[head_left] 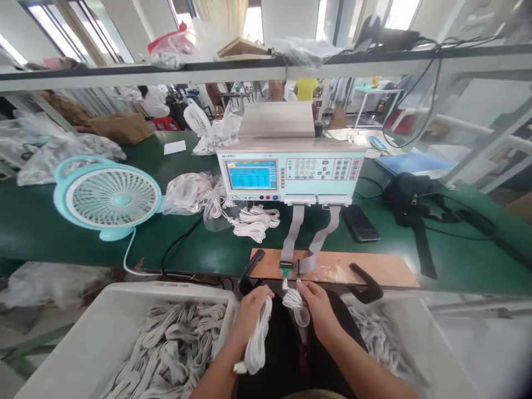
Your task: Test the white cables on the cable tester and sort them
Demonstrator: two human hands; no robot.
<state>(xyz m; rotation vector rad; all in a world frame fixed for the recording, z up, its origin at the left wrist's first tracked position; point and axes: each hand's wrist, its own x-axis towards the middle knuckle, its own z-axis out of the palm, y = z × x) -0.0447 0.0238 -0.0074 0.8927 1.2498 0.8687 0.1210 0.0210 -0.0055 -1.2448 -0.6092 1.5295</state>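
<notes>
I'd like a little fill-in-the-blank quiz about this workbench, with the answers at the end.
1. The coiled cable in the left hand is ____ in colour.
2. From the machine, ____ grey ribbons hang down in front.
3. The fan stands to the ____ of the machine.
4. The colour of the tabletop is ____.

Missing words: white; two; left; green.

2 ribbon cables (294, 230) before tester (286, 174), fan (122, 199) left, phone (361, 223) right
</notes>
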